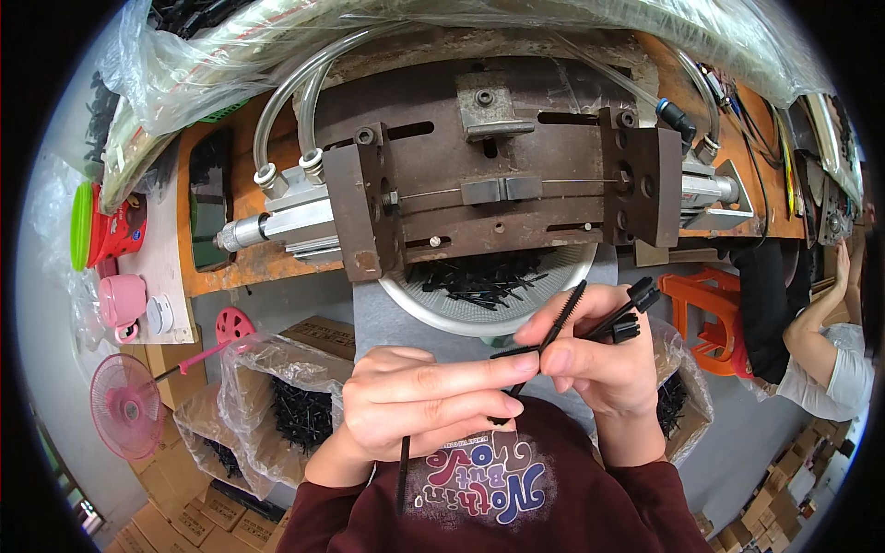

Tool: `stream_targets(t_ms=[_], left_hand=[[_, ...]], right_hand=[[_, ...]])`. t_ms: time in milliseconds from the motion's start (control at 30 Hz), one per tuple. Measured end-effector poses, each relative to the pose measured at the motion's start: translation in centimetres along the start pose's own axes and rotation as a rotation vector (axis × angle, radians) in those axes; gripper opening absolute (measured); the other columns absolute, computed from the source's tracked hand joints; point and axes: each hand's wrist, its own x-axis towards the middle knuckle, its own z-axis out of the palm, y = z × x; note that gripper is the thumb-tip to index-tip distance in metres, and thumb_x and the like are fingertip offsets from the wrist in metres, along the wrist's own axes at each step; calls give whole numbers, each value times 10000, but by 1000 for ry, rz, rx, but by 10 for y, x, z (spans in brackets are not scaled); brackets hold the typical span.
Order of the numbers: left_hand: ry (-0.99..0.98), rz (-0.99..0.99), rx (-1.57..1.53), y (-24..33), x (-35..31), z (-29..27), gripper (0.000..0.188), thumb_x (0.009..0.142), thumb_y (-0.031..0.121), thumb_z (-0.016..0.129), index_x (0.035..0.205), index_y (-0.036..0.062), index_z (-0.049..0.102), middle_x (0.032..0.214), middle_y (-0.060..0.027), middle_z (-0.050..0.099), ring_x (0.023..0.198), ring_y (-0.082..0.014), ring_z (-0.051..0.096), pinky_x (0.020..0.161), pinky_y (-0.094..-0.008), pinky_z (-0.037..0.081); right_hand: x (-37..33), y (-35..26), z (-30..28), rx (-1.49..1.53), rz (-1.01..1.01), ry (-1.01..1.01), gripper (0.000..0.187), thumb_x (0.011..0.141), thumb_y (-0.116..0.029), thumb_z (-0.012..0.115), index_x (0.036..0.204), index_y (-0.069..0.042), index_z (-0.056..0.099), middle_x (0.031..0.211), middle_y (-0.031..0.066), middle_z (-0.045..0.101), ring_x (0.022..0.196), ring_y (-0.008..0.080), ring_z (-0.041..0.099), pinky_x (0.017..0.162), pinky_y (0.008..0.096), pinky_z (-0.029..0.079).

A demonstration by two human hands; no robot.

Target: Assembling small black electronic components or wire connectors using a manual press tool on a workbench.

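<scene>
In front of my chest the two hands meet, fingertips touching. My right hand is closed on several black mascara wands. One bristled brush points up past its thumb, and black cap-like ends stick out beyond its fingers. My left hand is closed too, its fingers laid across to the right thumb. A thin black wand hangs down below the left palm, apparently held in it; its upper part is hidden. Just beyond the hands sits a white basin with many black thin pieces inside.
A brown metal fixture with a small central block stands on the wooden bench, between two air cylinders. Plastic-lined boxes of black parts flank me. At left is a pink fan; at right, an orange stool and another person.
</scene>
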Motion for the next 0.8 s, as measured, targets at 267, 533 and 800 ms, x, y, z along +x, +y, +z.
stream_targets(t_ms=[267, 533, 800], left_hand=[[-23, -17, 1, 2, 1, -4, 173, 729, 123, 795, 863, 29, 739, 1028, -191, 708, 551, -147, 669, 450, -206, 451], [21, -199, -286, 5, -3, -3, 187, 707, 121, 799, 856, 27, 736, 1063, -176, 702, 766, -226, 719, 630, -283, 567], [56, -273, -198, 17, -2, -11, 182, 650, 143, 828, 777, 44, 743, 1007, -157, 721, 739, -204, 720, 618, -266, 543]], right_hand=[[-2, 3, 0, -7, 7, 8, 186, 789, -67, 746, 918, 57, 697, 625, 41, 619, 534, 52, 520, 519, 205, 386], [2, 4, -5, 112, -136, -33, 284, 844, -108, 685, 1060, 77, 676, 643, 33, 621, 518, 42, 510, 454, 172, 321], [4, -10, 21, -135, -195, 133, 148, 864, -86, 666, 916, 52, 683, 729, 71, 667, 527, 49, 527, 434, 175, 341]])
